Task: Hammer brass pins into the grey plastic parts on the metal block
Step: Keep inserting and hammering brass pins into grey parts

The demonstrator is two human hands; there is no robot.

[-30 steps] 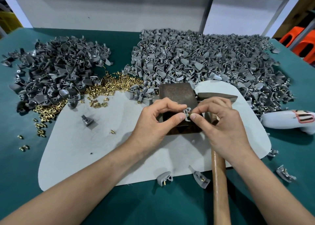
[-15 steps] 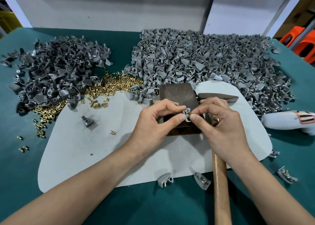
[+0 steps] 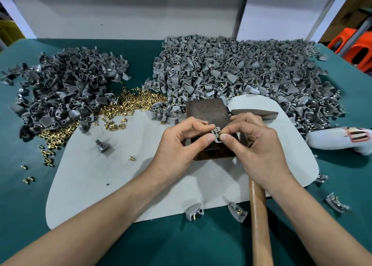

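A rusty brown metal block (image 3: 207, 112) stands on the pale grey mat (image 3: 100, 181). Above its near part my left hand (image 3: 181, 145) pinches a small grey plastic part (image 3: 215, 132) between thumb and forefinger. My right hand (image 3: 255, 145) pinches a brass pin (image 3: 219, 133) against that part. A hammer lies under my right hand, its dark head (image 3: 255, 112) right of the block and its wooden handle (image 3: 259, 215) running toward me. Loose brass pins (image 3: 130, 102) lie in a heap to the left of the block.
A dark grey pile of parts (image 3: 60, 90) covers the far left, and a larger lighter pile (image 3: 241, 70) the far right. Single parts lie at the mat's near edge (image 3: 194, 211) and on the mat (image 3: 102, 145). A white object (image 3: 338, 138) lies at right on the green table (image 3: 24, 205).
Both hands stay over the block with only slight finger shifts; my right fingertips have closed in on the part with the pin.
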